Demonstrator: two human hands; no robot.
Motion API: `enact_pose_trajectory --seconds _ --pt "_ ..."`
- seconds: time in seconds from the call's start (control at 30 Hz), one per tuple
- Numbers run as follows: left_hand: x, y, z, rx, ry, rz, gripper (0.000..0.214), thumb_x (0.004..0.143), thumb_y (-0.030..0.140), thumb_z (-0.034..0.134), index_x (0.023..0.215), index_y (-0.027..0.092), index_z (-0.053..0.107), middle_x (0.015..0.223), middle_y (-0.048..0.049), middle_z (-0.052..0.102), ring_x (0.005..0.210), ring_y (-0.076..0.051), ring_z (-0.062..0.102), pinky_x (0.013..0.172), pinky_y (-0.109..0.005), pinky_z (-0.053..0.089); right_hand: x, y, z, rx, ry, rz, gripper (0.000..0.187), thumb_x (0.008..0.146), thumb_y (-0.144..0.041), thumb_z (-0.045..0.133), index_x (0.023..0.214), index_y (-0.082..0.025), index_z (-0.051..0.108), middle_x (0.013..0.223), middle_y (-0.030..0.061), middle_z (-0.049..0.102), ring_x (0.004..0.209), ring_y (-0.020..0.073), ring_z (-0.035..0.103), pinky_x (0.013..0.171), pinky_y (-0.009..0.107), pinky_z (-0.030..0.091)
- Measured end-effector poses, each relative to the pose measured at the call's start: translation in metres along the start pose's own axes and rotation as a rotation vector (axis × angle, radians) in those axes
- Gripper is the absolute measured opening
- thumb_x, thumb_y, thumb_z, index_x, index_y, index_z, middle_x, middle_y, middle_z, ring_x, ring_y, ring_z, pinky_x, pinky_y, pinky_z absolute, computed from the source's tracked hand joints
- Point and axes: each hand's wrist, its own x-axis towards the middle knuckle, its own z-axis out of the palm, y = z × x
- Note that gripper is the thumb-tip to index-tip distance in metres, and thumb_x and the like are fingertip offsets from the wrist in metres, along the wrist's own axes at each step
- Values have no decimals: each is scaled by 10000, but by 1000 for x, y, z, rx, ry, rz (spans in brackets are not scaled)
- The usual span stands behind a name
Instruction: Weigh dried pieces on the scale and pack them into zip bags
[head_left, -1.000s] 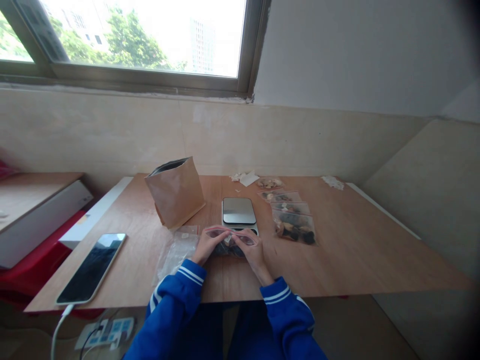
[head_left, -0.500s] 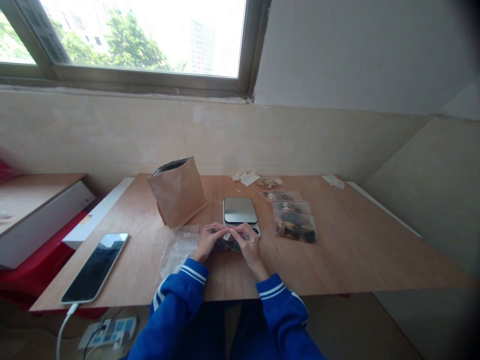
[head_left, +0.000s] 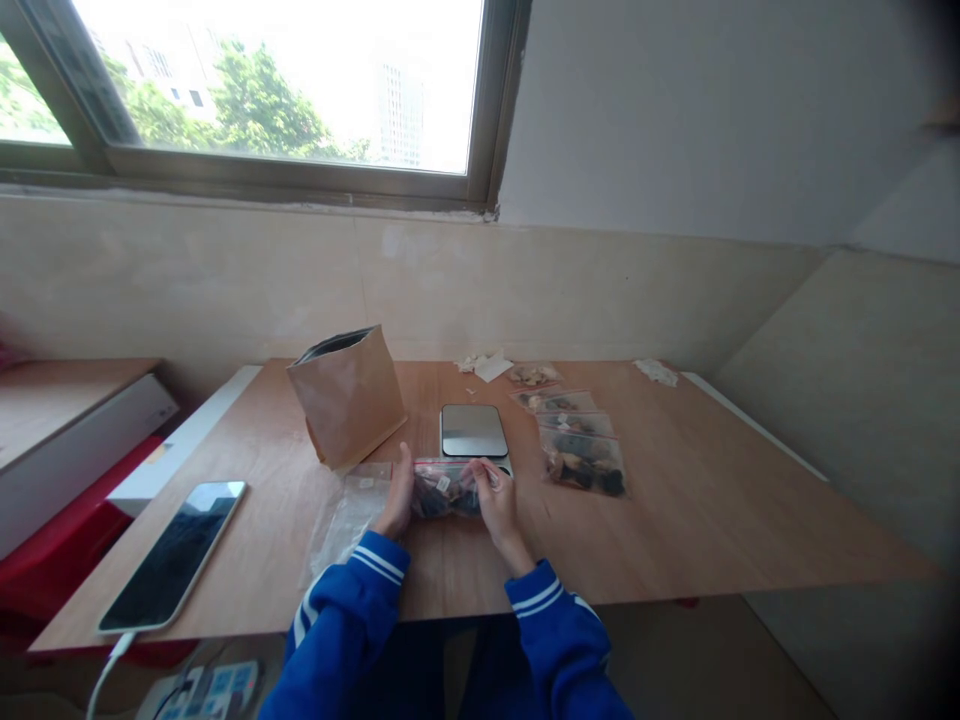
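The left hand (head_left: pixel 394 497) stands on edge against the near end of a clear zip bag (head_left: pixel 446 495) with a red seal, and the right hand (head_left: pixel 499 512) pinches the bag's other end between its fingertips (head_left: pixel 487 472). Both grips look closed on it, though the left one is harder to read from this angle. The bag sits low on the worktop (head_left: pixel 675 510), just in front of a steel kitchen scale (head_left: pixel 472 431) and touching its front edge; the dark pieces inside are too small to name. A flat clear plastic bag (head_left: pixel 349 527) lies beside the left hand, under a brown paper bag (head_left: pixel 346 398) standing upright. To the right of the scale lie three more filled bags (head_left: pixel 581 465) in a row — a phone (head_left: pixel 171 557) lies well off to the left.
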Motion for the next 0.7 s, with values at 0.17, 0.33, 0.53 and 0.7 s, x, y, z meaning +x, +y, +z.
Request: enact_pose_trajectory --seconds 0.17,0.33,0.53,0.7 --pt "3 -5 -2 -135 -115 -98 850 725 867 333 688 108 714 663 -162 719 759 -279 704 739 -355 522 2 -6 -5 -22 35 68 689 883 -726 308 632 -189 658 640 81 688 608 181 629 621 278 476" --pt "2 -3 -6 -10 -179 9 831 765 844 299 632 133 708 585 -114 677 614 -205 632 662 -309 476 9 -18 -38 -39 91 134 708 840 -777 321 531 -195 582 504 51 602 502 166 564 546 282 444" --pt "-3 3 -3 147 -132 184 780 831 786 245 331 221 443 498 -58 570 580 -154 540 741 -297 446 54 -12 -148 -206 473 166 666 776 -811 383 614 -188 557 504 32 562 487 171 508 511 298 401" --pt "-2 5 -1 95 -78 202 733 858 723 322 303 245 283 393 -30 430 505 -138 440 681 -298 415 73 14 -204 -679 569 -1 642 794 -718 450 923 -111 617 761 143 644 748 269 587 727 410 456"
